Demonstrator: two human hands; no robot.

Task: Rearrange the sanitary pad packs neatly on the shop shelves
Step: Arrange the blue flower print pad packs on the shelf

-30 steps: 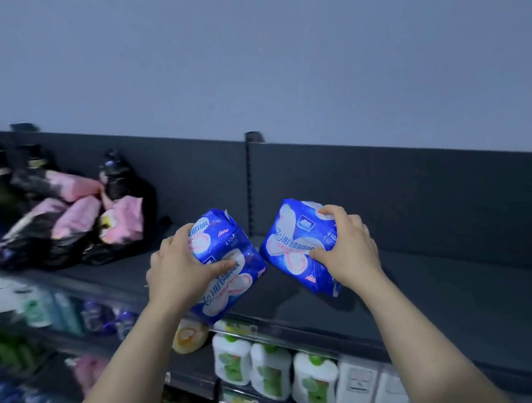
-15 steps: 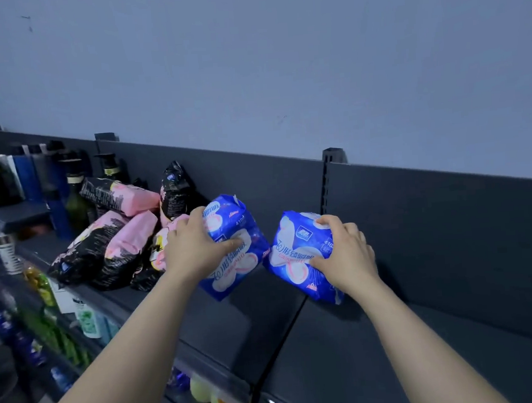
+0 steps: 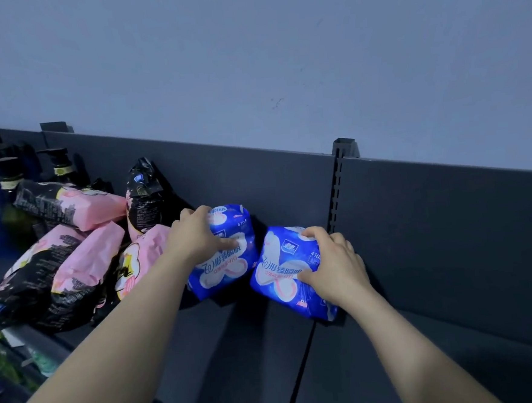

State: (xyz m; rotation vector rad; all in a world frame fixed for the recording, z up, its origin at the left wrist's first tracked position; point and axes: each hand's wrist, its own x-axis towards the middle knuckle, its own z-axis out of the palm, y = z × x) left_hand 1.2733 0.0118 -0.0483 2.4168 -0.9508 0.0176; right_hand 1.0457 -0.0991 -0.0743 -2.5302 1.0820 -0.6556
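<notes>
Left hand and right hand each grip a blue pad pack by its top edge on the shelf; packs look light, soft, slick-filmed, so hold the sides.

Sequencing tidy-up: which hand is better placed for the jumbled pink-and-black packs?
Left, likely: left hand, gripping the nearer blue plastic pack, sits beside the pink-and-black plastic packs; right hand grips the farther blue pack.

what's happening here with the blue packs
A person holds two blue pad packs on the dark shelf: the left hand grips the left blue pack, the right hand grips the right blue pack. They sit side by side, apart, beside a jumbled pile of pink-and-black packs.
</notes>
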